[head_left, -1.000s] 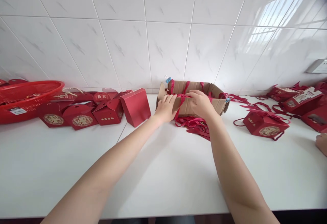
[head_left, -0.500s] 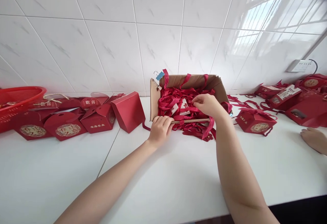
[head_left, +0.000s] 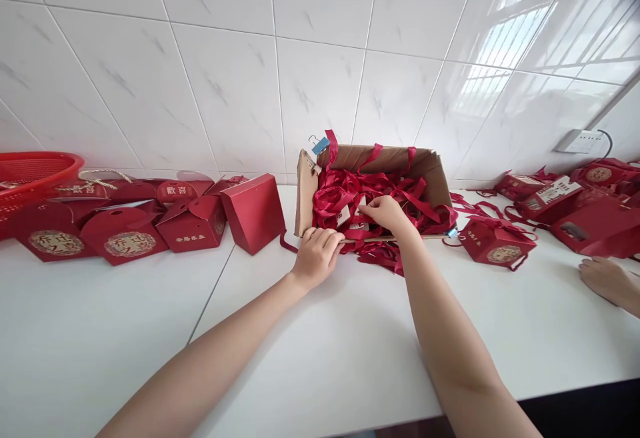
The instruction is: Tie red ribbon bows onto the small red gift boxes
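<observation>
A brown cardboard box (head_left: pixel 435 171) full of tangled red ribbons (head_left: pixel 340 195) stands at the back of the white counter, tipped towards me. My left hand (head_left: pixel 316 256) is closed on the box's near rim, fingers curled over the edge. My right hand (head_left: pixel 386 215) reaches inside the box and pinches a red ribbon with a small white tag. More ribbon spills out under the box's front.
Several red gift boxes (head_left: pixel 193 221) lie at the left beside a red plastic basket (head_left: pixel 30 175). More red gift boxes (head_left: pixel 493 241) sit at the right. Another person's hand (head_left: pixel 607 281) rests on the counter (head_left: pixel 320 358) at the far right. A wall socket (head_left: pixel 580 140) is on the tiles.
The box has been tipped towards me, showing the ribbons inside. My left hand slid down to the near rim; my right hand went into the ribbons and pinched one.
</observation>
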A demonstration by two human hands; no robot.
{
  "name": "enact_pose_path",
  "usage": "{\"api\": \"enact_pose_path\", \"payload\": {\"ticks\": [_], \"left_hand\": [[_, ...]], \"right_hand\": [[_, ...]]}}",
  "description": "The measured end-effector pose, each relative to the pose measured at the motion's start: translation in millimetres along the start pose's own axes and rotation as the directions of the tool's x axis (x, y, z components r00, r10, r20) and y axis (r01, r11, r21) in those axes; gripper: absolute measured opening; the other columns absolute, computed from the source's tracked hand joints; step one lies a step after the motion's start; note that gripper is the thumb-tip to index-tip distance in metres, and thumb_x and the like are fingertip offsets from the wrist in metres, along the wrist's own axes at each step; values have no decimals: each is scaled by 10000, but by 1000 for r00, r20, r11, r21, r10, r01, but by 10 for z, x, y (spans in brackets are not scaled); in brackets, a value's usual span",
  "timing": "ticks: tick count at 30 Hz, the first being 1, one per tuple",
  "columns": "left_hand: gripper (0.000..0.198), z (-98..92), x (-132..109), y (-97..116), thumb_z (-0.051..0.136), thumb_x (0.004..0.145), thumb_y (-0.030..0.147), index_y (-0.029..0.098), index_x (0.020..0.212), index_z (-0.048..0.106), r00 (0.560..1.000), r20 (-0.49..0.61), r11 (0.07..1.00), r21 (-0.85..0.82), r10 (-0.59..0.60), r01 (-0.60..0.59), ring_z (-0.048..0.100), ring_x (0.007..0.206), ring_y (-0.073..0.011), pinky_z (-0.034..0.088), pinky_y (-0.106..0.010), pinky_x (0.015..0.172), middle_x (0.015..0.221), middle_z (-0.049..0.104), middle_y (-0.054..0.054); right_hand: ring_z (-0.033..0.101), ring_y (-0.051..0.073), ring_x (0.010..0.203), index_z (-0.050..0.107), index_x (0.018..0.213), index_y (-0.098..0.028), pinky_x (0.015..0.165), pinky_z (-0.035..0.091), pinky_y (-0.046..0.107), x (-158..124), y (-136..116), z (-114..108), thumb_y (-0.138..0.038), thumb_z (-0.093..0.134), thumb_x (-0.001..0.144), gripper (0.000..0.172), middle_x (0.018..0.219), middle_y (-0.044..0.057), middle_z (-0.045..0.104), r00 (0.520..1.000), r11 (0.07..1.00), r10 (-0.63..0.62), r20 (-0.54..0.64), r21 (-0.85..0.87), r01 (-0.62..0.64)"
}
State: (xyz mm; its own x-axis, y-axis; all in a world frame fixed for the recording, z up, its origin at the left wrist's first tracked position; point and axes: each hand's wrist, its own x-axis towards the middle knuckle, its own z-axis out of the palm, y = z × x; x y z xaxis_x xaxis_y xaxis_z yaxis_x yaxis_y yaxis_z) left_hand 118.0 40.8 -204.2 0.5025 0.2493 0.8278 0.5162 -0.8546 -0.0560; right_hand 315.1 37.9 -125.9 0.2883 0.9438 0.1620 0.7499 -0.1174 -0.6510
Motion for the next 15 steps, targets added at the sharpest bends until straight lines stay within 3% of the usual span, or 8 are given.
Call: {"api": "enact_pose_path", "payload": {"ticks": [3,7,10,15], "left_hand": [[91,-5,-5,-5,465,895,153,185,946,533,1000,9,1000,6,4,-4,567,736,-161,364,-330,758,848,659,-24],[111,-16,-3,-23,465,891,154,179,978,529,999,31,1000,6,11,-11,561,761,-165,364,-330,767,876,653,-31],[119,-21,7,-33,465,891,167,177,990,529,999,42,1000,-6,10,-9,562,776,-166,366,-331,773,891,650,-37],[123,-12,8,-36,464,888,169,177,992,530,999,45,1000,-26,4,-3,566,778,-168,367,-334,772,880,646,-35]], "right_hand": [[362,97,482,380,499,-197,484,298,250,1,-10,11,-360,596,701,338,478,-42,396,999,999,-30,24,41,29],[411,106,530,466,573,-190,519,331,248,-39,-23,-132,-339,573,704,226,545,-36,465,998,996,-41,-45,83,45],[427,109,530,497,573,-185,536,348,257,-110,-6,-371,-330,575,703,209,549,-29,486,978,992,-38,-207,113,63],[427,101,459,503,641,-201,469,338,249,-187,58,-656,-339,603,727,191,522,-39,481,860,936,-69,-506,267,232]]}}
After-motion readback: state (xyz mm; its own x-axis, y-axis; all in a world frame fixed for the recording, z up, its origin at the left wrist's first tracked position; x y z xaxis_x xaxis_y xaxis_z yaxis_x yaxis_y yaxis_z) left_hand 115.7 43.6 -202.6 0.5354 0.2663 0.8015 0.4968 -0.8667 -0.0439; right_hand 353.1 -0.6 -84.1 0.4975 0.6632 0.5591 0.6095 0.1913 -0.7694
